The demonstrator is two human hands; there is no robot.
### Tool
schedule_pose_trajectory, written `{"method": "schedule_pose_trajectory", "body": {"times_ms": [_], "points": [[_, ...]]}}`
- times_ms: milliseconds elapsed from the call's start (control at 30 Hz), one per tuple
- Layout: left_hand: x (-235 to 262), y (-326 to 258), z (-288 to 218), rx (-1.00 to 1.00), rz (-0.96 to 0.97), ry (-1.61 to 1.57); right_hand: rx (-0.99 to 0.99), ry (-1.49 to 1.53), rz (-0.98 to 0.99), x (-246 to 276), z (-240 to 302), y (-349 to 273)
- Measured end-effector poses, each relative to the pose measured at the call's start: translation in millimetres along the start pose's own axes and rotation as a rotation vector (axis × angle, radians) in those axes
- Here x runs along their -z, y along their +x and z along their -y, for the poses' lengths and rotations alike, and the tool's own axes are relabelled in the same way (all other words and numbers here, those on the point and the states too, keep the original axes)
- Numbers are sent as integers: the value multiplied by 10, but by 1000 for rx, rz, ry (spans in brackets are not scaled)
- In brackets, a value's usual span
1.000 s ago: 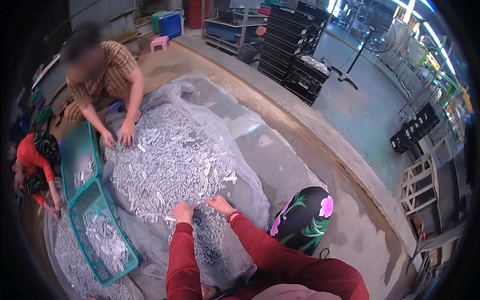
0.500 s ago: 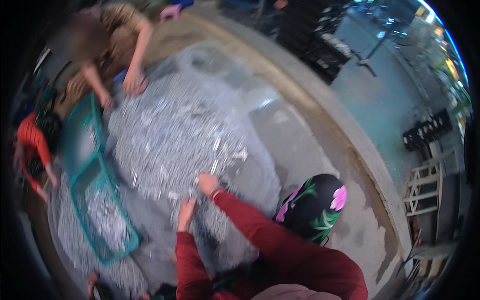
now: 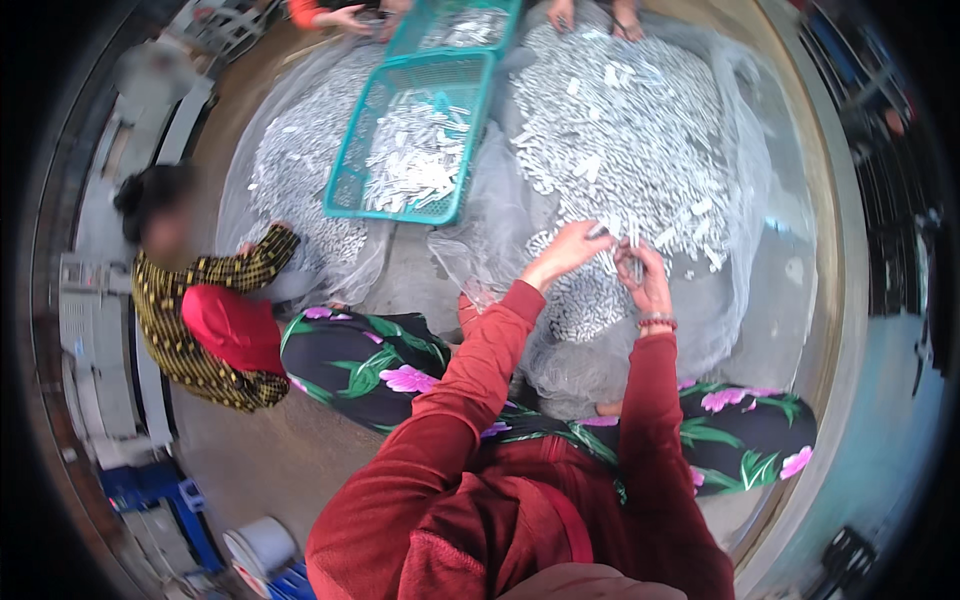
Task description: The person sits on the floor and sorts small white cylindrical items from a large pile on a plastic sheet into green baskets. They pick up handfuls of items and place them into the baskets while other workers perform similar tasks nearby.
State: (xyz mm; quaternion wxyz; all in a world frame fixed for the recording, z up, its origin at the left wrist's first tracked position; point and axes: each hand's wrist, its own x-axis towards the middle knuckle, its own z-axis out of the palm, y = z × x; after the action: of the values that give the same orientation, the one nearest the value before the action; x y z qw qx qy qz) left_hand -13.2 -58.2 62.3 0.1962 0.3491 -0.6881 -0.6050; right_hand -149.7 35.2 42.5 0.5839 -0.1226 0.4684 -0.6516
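Note:
My left hand is at the near edge of a wide pile of small silvery-grey pieces. Its fingertips pinch a short pale stick-like piece. Just to the right, my right hand has its fingers curled round several small grey pieces. The two hands are close together but apart. Longer white pieces are scattered through the pile. A smaller heap of grey pieces sits nearer me, below my hands. What exactly the pieces are is too small to tell.
A teal plastic basket of white pieces stands left of the pile, another teal basket behind it. Translucent sheeting lies under the pile. A co-worker in a yellow-black checked top sits at left by another pile; other people's hands work at the far side.
The view has swung left, so the baskets and the checked-top co-worker now show more fully. My hands stay at the pile's near edge, now raised and turned toward each other.

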Motion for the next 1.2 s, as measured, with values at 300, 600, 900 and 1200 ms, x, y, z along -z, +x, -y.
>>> {"method": "schedule_pose_trajectory", "body": {"times_ms": [300,600,900,1200], "points": [[-72,-145,-58,-112,61,456,53,-170,65,-51,7,20],[-170,-177,-67,-107,-335,363,214,-114,-146,-277,-165,-7],[-11,-288,442,165,-109,-1059,16,240,-211,-42,-173,15],[-467,-192,694,470,-153,-1731,255,-954,74,-488,-351,-105]]}}
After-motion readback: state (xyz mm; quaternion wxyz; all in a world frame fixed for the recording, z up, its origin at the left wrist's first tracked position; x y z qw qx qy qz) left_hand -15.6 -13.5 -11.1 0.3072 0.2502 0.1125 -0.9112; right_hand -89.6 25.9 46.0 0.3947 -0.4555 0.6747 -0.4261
